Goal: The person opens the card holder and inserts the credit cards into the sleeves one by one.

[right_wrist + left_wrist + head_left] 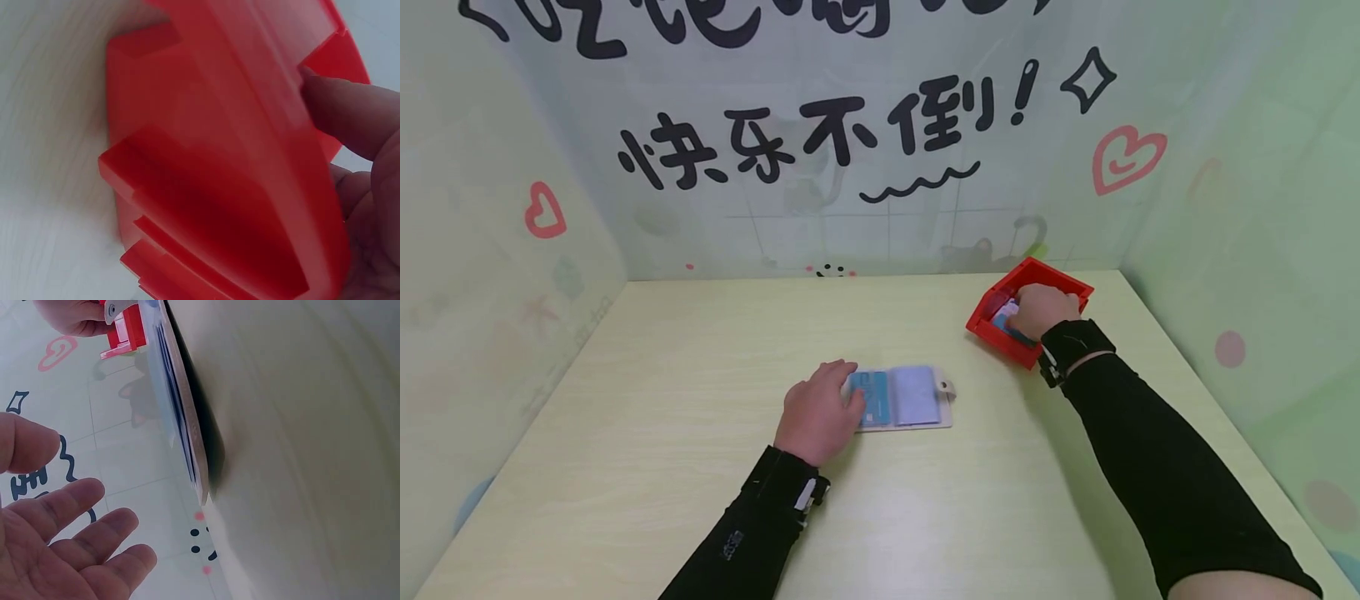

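A card holder (916,396) lies spread flat on the table, with a blue card (871,398) in its left side and pale lilac sleeves on its right. A strap with a snap (946,387) sticks out from its right edge. My left hand (822,412) hovers at the holder's left end, its fingers loosely spread and apart from it in the left wrist view. At the back right, my right hand (1043,310) reaches into a red box (1026,354) with blue and lilac items (1004,315) inside. The box wall hides its fingertips, so I cannot tell what they hold.
The pale wooden table (662,433) carries the holder near its middle and the red box near its far right corner. A printed fabric backdrop (850,233) rises behind the table's back edge, and similar panels stand at both sides.
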`<control>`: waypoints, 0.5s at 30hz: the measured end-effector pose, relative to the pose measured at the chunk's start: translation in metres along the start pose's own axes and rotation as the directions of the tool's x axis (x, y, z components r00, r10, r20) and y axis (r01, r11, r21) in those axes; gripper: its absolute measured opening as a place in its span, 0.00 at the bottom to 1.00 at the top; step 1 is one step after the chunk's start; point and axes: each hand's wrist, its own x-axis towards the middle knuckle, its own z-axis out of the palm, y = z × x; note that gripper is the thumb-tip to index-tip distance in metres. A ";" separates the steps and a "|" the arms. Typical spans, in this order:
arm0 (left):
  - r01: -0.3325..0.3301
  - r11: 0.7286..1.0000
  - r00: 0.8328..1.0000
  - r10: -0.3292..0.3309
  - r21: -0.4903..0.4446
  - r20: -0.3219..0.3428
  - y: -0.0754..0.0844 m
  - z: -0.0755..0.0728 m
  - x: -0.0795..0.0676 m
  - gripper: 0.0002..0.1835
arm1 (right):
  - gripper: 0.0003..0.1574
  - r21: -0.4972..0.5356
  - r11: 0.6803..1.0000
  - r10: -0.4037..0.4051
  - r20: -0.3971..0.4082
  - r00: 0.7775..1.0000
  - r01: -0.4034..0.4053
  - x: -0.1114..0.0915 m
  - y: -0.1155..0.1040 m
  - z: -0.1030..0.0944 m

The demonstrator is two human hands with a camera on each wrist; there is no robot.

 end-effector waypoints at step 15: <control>0.003 1.000 1.000 -0.003 0.009 0.001 0.000 0.002 0.000 0.24 | 0.08 -0.098 0.995 0.025 0.059 0.998 -0.020 0.018 0.007 0.016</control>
